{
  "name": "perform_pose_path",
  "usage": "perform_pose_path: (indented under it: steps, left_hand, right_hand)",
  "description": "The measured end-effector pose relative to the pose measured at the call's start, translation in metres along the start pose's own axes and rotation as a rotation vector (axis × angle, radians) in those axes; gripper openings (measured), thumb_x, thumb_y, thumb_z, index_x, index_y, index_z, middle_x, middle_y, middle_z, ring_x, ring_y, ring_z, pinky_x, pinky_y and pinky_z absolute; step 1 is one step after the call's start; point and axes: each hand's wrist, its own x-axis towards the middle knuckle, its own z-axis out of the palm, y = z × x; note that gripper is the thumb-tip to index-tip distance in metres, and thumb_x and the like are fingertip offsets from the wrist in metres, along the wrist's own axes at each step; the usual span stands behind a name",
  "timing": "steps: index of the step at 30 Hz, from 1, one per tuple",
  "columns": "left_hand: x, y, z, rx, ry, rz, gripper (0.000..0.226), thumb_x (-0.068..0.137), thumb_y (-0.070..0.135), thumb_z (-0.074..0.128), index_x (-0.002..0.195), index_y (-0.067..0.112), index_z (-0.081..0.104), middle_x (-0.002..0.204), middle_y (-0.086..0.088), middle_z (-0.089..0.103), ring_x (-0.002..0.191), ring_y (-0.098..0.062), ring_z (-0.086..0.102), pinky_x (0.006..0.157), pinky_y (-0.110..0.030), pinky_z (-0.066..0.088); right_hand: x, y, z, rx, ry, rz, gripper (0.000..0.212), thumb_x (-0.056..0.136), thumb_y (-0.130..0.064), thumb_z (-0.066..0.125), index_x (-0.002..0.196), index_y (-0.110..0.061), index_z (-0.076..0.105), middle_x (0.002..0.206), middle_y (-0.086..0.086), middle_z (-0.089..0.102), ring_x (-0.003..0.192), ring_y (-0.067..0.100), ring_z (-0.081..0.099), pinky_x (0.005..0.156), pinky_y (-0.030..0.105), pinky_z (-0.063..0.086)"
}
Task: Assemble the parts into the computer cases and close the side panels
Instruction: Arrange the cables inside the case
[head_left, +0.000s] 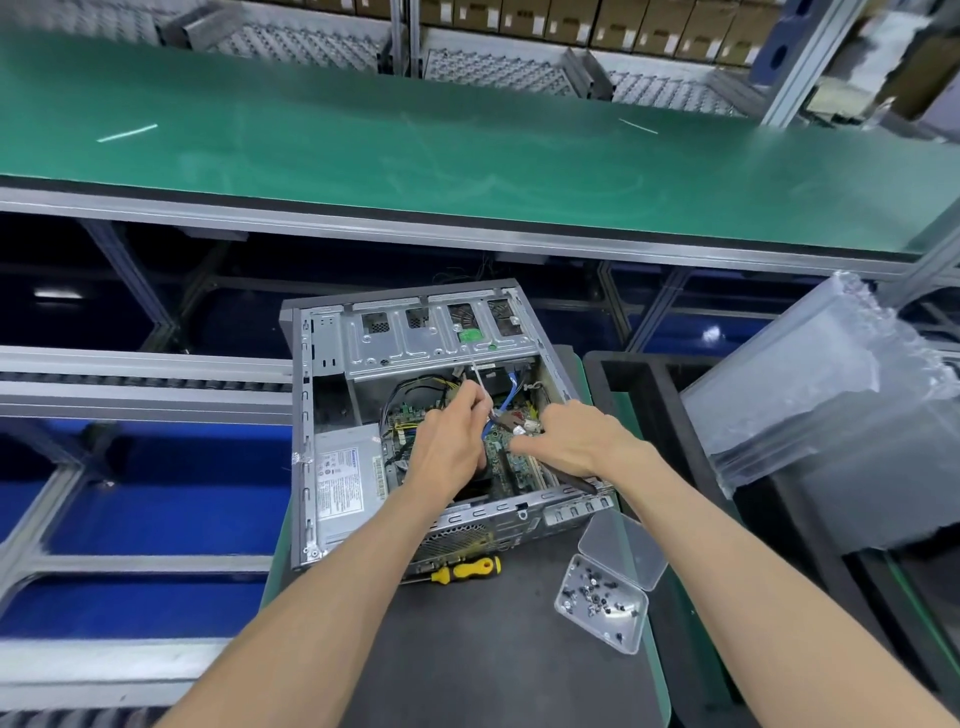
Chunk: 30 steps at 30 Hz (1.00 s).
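Note:
An open grey computer case (332, 332) lies on its side on a dark mat, showing its power supply (345, 475), drive cage (415, 338) and motherboard (514, 467). Both hands are inside it over the board. My left hand (449, 441) pinches a thin white cable tie (479, 379) that sticks upward among the blue and black cables. My right hand (576, 439) pinches a bundle of wires with a white connector (527, 427) and has a dark tool (582, 483) tucked under the palm.
A yellow-handled screwdriver (467, 569) lies at the case's near edge. A clear plastic box of screws (600, 603) with its lid open sits near right. Clear bags (831, 395) are stacked on the right. A green conveyor belt (467, 145) runs across the back.

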Motion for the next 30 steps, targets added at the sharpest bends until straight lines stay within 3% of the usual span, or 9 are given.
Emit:
perform_pose_path:
  steps: [3,5,15,18,20,21,26,28,30]
  left_hand:
    - [0.0,-0.001,0.0,-0.008,-0.003,-0.008,0.018,0.108,0.027,0.036,0.092,0.032,0.042,0.049,0.0,0.063,0.046,-0.012,0.062,0.062,-0.038,0.053]
    - [0.001,-0.002,0.001,-0.011,-0.007,-0.017,0.017,0.108,0.027,0.036,0.092,0.03,0.043,0.049,0.0,0.063,0.047,-0.011,0.062,0.062,-0.038,0.052]
    - [0.0,-0.003,0.001,0.011,-0.009,-0.01,0.016,0.108,0.026,0.036,0.094,0.026,0.044,0.049,0.002,0.064,0.051,-0.011,0.062,0.063,-0.035,0.05]
    - [0.001,-0.004,0.003,0.022,0.012,-0.007,0.017,0.108,0.028,0.036,0.092,0.029,0.042,0.048,0.003,0.063,0.049,-0.009,0.059,0.059,-0.032,0.043]
    - [0.001,-0.004,0.003,0.025,0.02,-0.001,0.018,0.108,0.028,0.036,0.091,0.031,0.041,0.049,0.004,0.063,0.047,-0.007,0.058,0.057,-0.029,0.037]
    - [0.001,-0.004,0.003,0.023,0.021,0.001,0.018,0.108,0.029,0.036,0.09,0.032,0.04,0.049,0.004,0.063,0.047,-0.007,0.058,0.057,-0.028,0.036]
    - [0.0,-0.003,0.003,0.012,0.013,0.006,0.019,0.108,0.029,0.036,0.089,0.033,0.039,0.049,0.004,0.063,0.048,-0.005,0.058,0.054,-0.021,0.036]
    - [0.0,-0.002,0.003,0.008,0.008,0.006,0.019,0.108,0.028,0.036,0.09,0.033,0.04,0.049,0.004,0.064,0.047,-0.004,0.059,0.054,-0.021,0.036]
    - [0.0,-0.002,0.003,-0.001,-0.001,-0.006,0.019,0.107,0.028,0.036,0.089,0.033,0.04,0.05,0.006,0.065,0.047,-0.004,0.059,0.053,-0.022,0.036]
  right_hand:
    - [-0.001,-0.004,-0.001,0.093,-0.094,-0.033,0.049,0.083,-0.056,0.052,0.064,-0.014,0.036,0.064,0.003,0.045,0.054,0.022,0.036,0.054,0.033,0.031]
    - [-0.003,-0.006,0.0,0.135,-0.129,-0.045,0.043,0.087,-0.046,0.056,0.067,-0.014,0.036,0.066,0.004,0.044,0.053,0.022,0.032,0.053,0.034,0.028]
    - [-0.005,-0.013,0.005,0.053,-0.061,-0.084,0.039,0.09,-0.039,0.059,0.067,-0.013,0.041,0.068,0.002,0.049,0.051,0.018,0.04,0.049,0.031,0.028]
    - [-0.008,-0.015,0.009,-0.164,0.068,-0.073,0.042,0.094,-0.05,0.046,0.1,-0.009,0.051,0.087,0.004,0.054,0.071,0.024,0.05,0.062,0.035,0.035]
    - [-0.01,-0.015,0.015,-0.271,0.158,-0.057,0.049,0.097,-0.05,0.037,0.126,-0.011,0.04,0.093,0.008,0.061,0.079,0.031,0.053,0.068,0.039,0.034]
    - [-0.011,-0.015,0.019,-0.303,0.198,-0.065,0.048,0.098,-0.048,0.035,0.129,-0.012,0.035,0.094,0.009,0.063,0.078,0.032,0.054,0.066,0.038,0.034]
    - [-0.018,-0.012,0.037,-0.429,0.377,-0.139,0.029,0.1,-0.043,0.037,0.106,-0.014,0.037,0.092,0.007,0.063,0.074,0.03,0.063,0.051,0.032,0.027]
    - [-0.018,-0.013,0.036,-0.427,0.355,-0.153,0.023,0.097,-0.037,0.044,0.098,-0.016,0.034,0.086,0.005,0.066,0.068,0.03,0.062,0.048,0.031,0.022]
    - [-0.014,-0.015,0.03,-0.389,0.293,-0.141,0.021,0.089,-0.026,0.054,0.097,-0.016,0.037,0.088,0.006,0.066,0.065,0.031,0.055,0.051,0.033,0.029]
